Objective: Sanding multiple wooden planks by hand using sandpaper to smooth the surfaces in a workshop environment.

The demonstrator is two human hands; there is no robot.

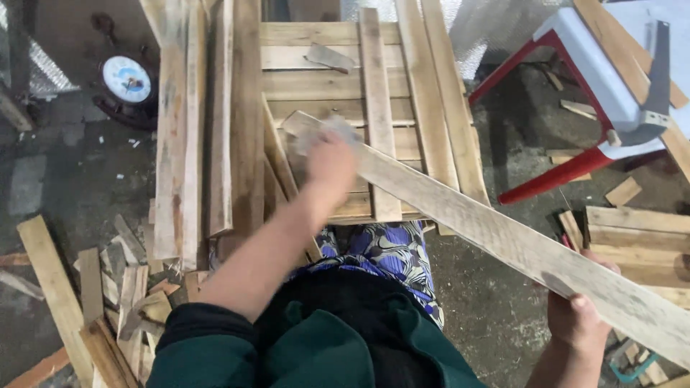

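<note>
So the long plank [503, 241] runs diagonally from the pallet [323, 79] toward the right hand [578, 312], fingers gripping its near end; left hand [329, 159], blurry, presses a pale pad [323, 133] on the far end, fingers unclear.

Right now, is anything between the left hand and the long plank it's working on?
Only a pale, blurred scrap of something under the left hand, pressed against the long plank; what it is cannot be told. The right hand grips the plank's near end directly.

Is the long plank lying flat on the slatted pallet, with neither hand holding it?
No. The right hand grips the long plank at its near end, while the blurred left hand presses on its far end.
</note>
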